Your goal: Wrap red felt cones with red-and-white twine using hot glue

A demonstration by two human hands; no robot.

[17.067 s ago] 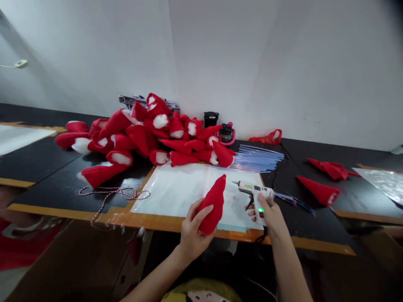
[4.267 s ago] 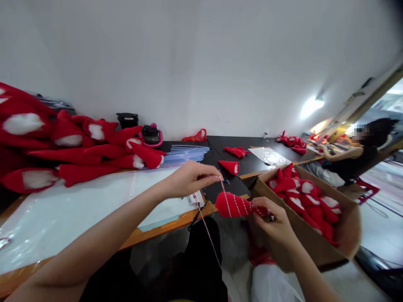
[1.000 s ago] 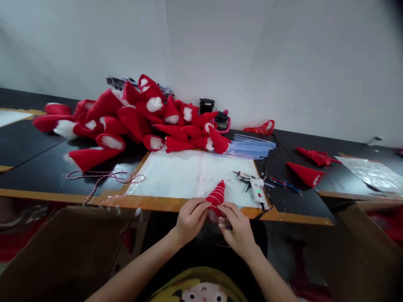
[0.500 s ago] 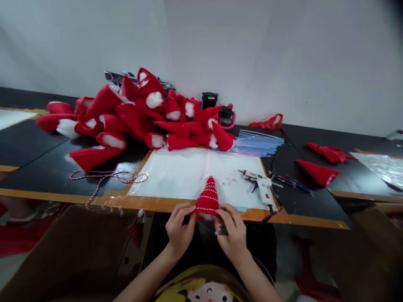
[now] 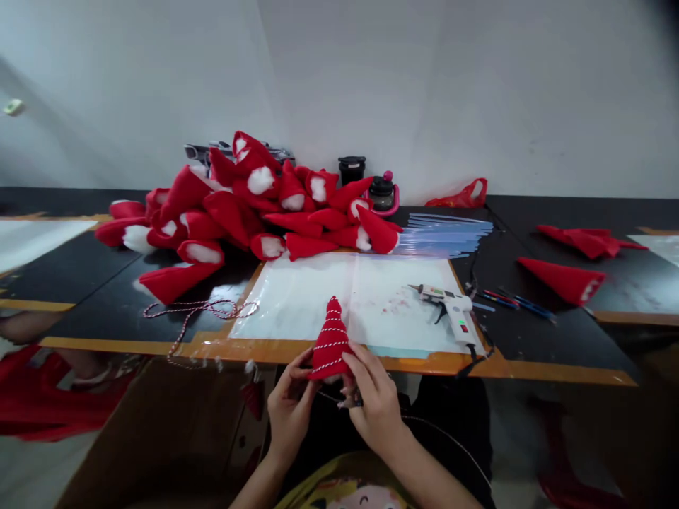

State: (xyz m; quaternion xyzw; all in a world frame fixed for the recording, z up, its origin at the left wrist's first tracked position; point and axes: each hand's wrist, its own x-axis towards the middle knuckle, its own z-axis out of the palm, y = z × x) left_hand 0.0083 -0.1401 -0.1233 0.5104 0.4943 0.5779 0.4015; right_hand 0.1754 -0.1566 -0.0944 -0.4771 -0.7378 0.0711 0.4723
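Observation:
A red felt cone [image 5: 331,338] with a red-and-white cord wound around it stands tip up over the table's front edge. My left hand [image 5: 289,403] pinches its lower left rim. On the right, my right hand [image 5: 374,396] grips the lower side, fingers over the felt; a small dark thing shows under those fingers. White stuffing is partly visible at the base. A length of cord [image 5: 450,442] runs from below my right hand across the lap. The white glue gun [image 5: 450,307] lies to the right on a white sheet [image 5: 302,297].
A pile of stuffed red cones [image 5: 233,205] covers the back left. Clear glue sticks [image 5: 445,235] lie behind the sheet, pens [image 5: 517,302] and another red cone [image 5: 565,279] to the right. Loose cord [image 5: 194,311] lies at left. Two dark containers stand behind; a person's leg shows lower left.
The cone has moved slightly left and tilted, with both hands around it. My right hand's fingers have come up onto its side. The view has shifted.

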